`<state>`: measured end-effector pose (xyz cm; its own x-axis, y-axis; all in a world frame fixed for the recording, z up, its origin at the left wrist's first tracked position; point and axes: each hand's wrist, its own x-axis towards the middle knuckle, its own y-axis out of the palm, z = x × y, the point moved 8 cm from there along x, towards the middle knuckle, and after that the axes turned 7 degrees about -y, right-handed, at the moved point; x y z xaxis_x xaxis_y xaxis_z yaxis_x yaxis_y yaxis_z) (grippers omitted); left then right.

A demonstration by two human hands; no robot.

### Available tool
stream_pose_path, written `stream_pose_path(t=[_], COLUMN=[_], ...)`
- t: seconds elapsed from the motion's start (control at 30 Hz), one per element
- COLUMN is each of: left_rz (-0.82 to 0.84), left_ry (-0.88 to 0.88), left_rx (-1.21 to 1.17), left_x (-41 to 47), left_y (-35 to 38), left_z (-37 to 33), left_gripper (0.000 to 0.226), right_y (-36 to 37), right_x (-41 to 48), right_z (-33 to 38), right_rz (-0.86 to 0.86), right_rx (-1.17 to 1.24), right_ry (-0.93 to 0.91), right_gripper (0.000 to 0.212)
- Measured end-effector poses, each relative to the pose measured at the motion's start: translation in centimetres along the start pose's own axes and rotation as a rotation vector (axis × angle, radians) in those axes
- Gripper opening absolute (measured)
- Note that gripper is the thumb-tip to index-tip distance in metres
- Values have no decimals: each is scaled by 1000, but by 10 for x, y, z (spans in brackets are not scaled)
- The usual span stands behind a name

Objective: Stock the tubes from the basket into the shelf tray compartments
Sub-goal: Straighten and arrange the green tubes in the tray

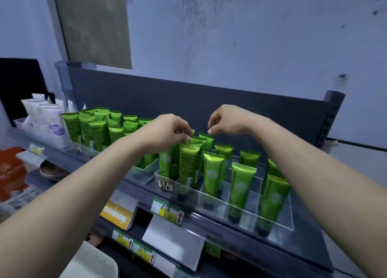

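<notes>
- On the top shelf, seen from the head camera, a clear tray [222,205] of hard transparent plastic is split by thin dividers into rectangular compartments; a handwritten label [165,184] is stuck at its front left corner.
- Glossy green tubes [240,185] stand cap-down in those compartments, flat crimped ends up; some read "Chamomile" down the side; the left compartments hold more than the right ones.
- The left hand [171,129] has its fingers curled, fingertips pinching the crimped top of an upright tube [189,162]; this tube stands in the leftmost front compartment, with others close behind it.
- The right hand [224,120] hangs just to the right, fingers curled, thumb and forefinger tips drawn together right above the crimp of a rear tube [207,139]; whether they touch it cannot be told.
- A second tray [146,173] to the left is packed tight with the same green tubes; further left, white tubes [48,118] lean in another clear bin.
- The shelf [310,246] is dark grey, with a matte back panel [188,102] and a slotted upright [333,114] at the right; price tags [167,210] in yellow and green with red arrows line the front edges; the wall [251,37] behind is pale, blotched and pitted.
- A cream slotted basket [92,265] is cut off at the bottom edge, its contents out of sight; an orange pack [10,169] at the left edge is blurred; a yellow box [117,215] lies partly under the shelf lip; the front tubes' caps are smeared behind the tray wall.
</notes>
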<state>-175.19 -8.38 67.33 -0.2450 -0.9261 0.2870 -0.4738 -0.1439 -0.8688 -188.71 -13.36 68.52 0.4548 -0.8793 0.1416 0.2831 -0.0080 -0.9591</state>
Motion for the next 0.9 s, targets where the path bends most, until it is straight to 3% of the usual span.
stream_pose_path(t=[0.2,0.43,0.57,0.7,0.9], left_rz=[28,113,169,225,199], left_ry=[-23,22,53,120,271], left_rx=[96,42,21,33,14], left_x=[1,6,10,11,10], left_y=[14,24,27,24,15], left_z=[2,3,10,13,14], left_gripper=[19,17,36,14,22], right_y=[4,18,25,30,31], right_x=[14,20,23,22,13], right_z=[14,24,23,23,29], right_rz=[-39,50,79,72,70], right_rx=[10,14,0,22,36], right_ry=[-67,-67,-3,76,162], right_gripper=[13,13,13,13,11])
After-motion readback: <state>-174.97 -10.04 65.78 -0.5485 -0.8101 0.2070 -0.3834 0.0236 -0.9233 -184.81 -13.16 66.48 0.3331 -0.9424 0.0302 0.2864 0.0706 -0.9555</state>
